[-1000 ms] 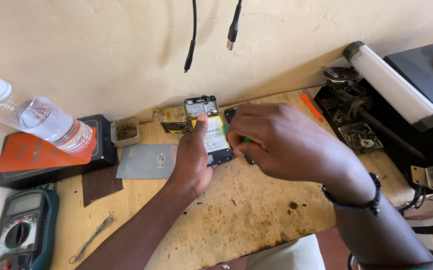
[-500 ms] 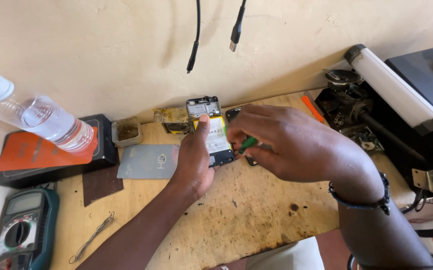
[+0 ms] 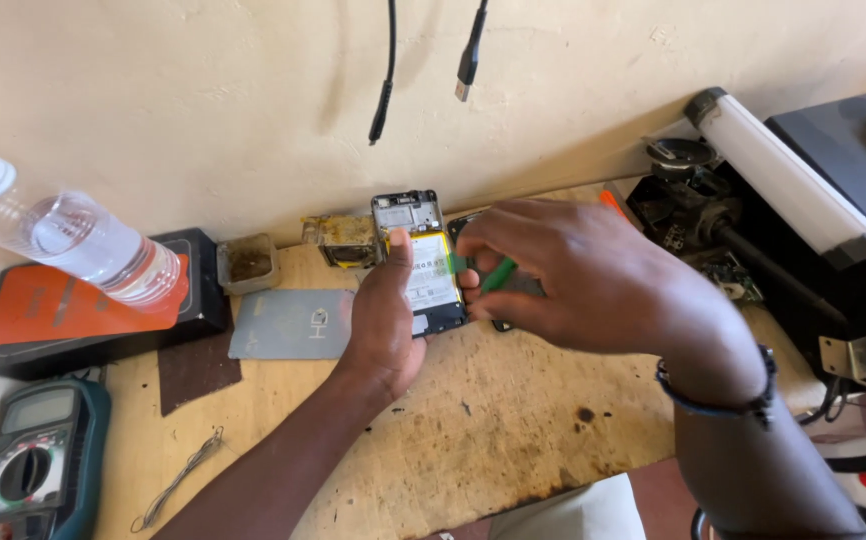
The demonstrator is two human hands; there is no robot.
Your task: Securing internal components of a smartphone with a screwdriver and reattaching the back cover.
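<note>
left hand (image 3: 385,322) clamps an opened phone (image 3: 421,262) on the bench (image 3: 513,440); right hand (image 3: 573,280) pinches what looks like a green pry tool (image 3: 498,274) at its edge. a slip could gouge the battery.

The counter (image 3: 513,440) is bare wood, rough and stained with dark spots. The open phone (image 3: 423,265) has a smooth, shiny white battery and a dark plastic frame. The tool (image 3: 498,275) is green plastic. The plate (image 3: 288,325) is flat grey metal with a dull shine. The bottle (image 3: 73,240) is clear, glossy plastic with a white cap. The box (image 3: 83,305) is matt black and orange card. The meter (image 3: 28,465) is teal rubbery plastic. The wall (image 3: 203,100) is rough, matt paint.
</note>
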